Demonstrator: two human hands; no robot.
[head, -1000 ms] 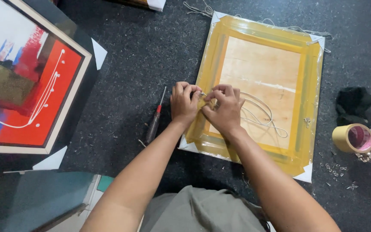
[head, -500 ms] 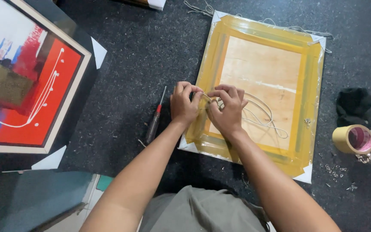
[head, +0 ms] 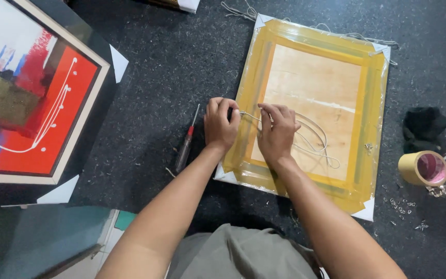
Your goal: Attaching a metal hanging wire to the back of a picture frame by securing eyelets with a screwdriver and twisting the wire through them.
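A rectangular package (head: 311, 111), seemingly a picture frame wrapped in clear film and yellow-brown tape with white corner protectors, lies just right of the red-handled screwdriver (head: 186, 147).

Painting (head: 24, 98) cut off left; cord end hidden under left hand (head: 221, 126).

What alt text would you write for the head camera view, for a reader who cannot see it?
Seen from above, a person's left hand and right hand pinch a thin cord at the left edge of a picture frame lying face down, taped in yellow. A red screwdriver, a tape roll and a red abstract painting lie nearby.
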